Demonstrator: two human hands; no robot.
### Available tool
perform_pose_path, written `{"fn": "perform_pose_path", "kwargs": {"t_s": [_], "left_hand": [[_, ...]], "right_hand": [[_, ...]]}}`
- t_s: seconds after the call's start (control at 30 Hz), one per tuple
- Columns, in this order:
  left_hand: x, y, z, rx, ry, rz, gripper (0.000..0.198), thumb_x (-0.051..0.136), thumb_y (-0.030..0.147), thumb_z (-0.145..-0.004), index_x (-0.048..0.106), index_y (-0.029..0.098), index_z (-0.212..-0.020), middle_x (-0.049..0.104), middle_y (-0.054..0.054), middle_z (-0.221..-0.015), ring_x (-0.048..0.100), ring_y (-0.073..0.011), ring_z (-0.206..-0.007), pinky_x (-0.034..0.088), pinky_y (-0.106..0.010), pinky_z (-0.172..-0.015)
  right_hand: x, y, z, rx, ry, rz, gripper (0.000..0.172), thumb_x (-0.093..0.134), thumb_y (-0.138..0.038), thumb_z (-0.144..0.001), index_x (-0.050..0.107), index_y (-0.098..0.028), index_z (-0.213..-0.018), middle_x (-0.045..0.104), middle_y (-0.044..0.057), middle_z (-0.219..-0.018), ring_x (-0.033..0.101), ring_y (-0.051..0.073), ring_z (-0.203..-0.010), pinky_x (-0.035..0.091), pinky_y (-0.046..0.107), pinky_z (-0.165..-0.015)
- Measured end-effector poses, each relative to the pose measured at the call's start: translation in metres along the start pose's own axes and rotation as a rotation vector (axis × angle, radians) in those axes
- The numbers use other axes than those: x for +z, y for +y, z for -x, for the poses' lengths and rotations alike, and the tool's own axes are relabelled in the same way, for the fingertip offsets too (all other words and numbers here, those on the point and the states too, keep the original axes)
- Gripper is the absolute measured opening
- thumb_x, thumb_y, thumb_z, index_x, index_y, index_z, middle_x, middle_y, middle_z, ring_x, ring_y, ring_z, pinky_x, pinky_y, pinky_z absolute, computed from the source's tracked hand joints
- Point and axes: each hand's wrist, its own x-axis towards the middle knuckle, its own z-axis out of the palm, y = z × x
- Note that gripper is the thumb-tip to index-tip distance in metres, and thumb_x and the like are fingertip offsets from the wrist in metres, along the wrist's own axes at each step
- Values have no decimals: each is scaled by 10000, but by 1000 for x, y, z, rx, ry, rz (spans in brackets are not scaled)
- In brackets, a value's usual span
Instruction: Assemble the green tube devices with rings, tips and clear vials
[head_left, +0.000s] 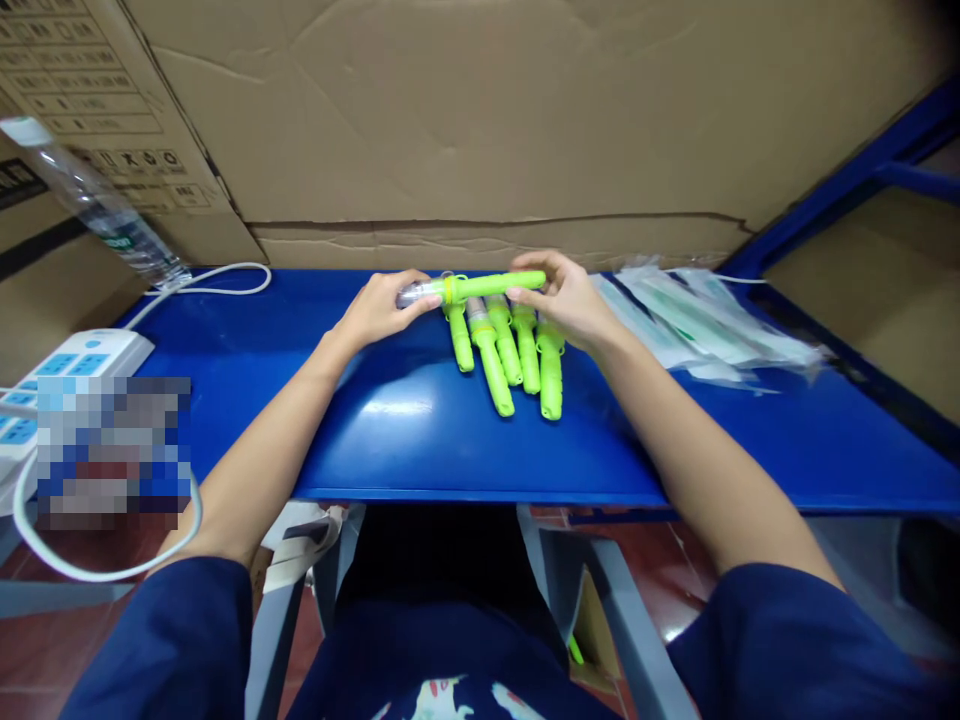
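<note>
Centrally held stick: a lime-green one (491,287) with a clear end, lying almost level between the two hands, above the near-middle of the table and across the upper ends of other sticks; whether it touches them I cannot tell.
Left hand (391,305): closed around the clear end, thumb along the near side.
Right hand (566,300): thumb and fingers drawn in on the green end — thumb on the near side, fingers behind.
Sticks below: five similar green sticks (551,375), side by side in a loose fan, green tips toward the person.
Blue table (420,440): glossy, bearing the sticks.
Clear bags (712,320): a loose, overlapping pile to the right of the right hand.
Power strip (90,350): white with blue sockets, at the left, a white cable (244,268) looping behind it.
Bottle (112,210): clear, white-capped, near the table's back left corner.
Cardboard (487,130): upright behind everything — creased, printed at the left.
</note>
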Motion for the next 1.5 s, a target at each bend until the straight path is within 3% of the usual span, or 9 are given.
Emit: {"fn": "perform_pose_path", "kwargs": {"t_s": [0.23,0.4,0.5,0.7,0.83,1.0,1.13,1.37,1.5], "left_hand": [[-1,-7,-1,-48,-3,89,590,658,674,-854,694,161,-1144,772,-77,-1020,680,-204,-832,478,-286,-748],[-2,-24,1,-240,37,190,474,743,610,-805,673,187,-1007,737,-39,-883,659,-180,-769,506,-279,-727],[-5,-34,2,-321,109,95,406,814,516,-745,710,194,-970,745,-73,-1006,682,-220,-914,538,-330,-853],[4,-57,-27,-456,228,-61,735,934,339,-531,618,155,-1169,718,-131,-1130,662,-333,-1092,545,-466,-996],[11,-58,-62,-396,103,-140,672,906,219,-530,613,135,-1128,705,-132,-1087,635,-380,-1138,531,-519,-1015],[8,-54,-81,-308,-6,-113,630,875,159,-589,656,102,-1177,704,-60,-943,656,-258,-944,545,-442,-945],[6,-57,-81,-238,43,-60,716,873,234,-592,672,149,-1273,714,-39,-885,667,-257,-880,551,-428,-896],[-12,-71,-56,-258,332,-41,873,809,458,-780,422,258,-1537,693,-110,-1264,655,-310,-1175,485,-497,-1090],[-20,-100,-26,-392,266,-134,900,850,455,-712,463,201,-1483,707,-140,-1217,669,-350,-1176,453,-549,-1125]], "right_hand": [[5,-2,2,-50,25,41,603,804,-789,-710,681,-248,-945,734,56,-874,720,234,-760,652,439,-750],[3,-15,3,-294,244,149,540,760,-754,-797,684,-269,-1022,722,71,-1065,715,256,-988,639,424,-852],[2,-21,6,-316,282,233,509,720,-738,-847,684,-277,-1060,713,77,-1085,697,280,-1052,639,462,-885],[3,-25,9,-381,275,377,487,626,-727,-921,682,-271,-1081,720,99,-1075,692,304,-1066,627,495,-919],[0,-27,10,-410,267,443,454,578,-695,-964,678,-276,-1110,716,110,-1099,684,320,-1097,603,523,-960],[-2,-28,10,-457,256,496,447,536,-677,-995,664,-273,-1135,712,111,-1116,680,313,-1101,586,529,-986],[0,-27,11,-463,249,534,440,524,-673,-1002,663,-277,-1136,715,107,-1098,685,313,-1079,596,529,-966],[3,-30,14,-476,302,518,422,492,-653,-1026,651,-285,-1158,709,106,-1121,683,309,-1109,600,532,-971],[6,-28,15,-485,299,487,407,499,-635,-1028,651,-280,-1156,708,107,-1119,683,309,-1101,596,536,-974]]}}
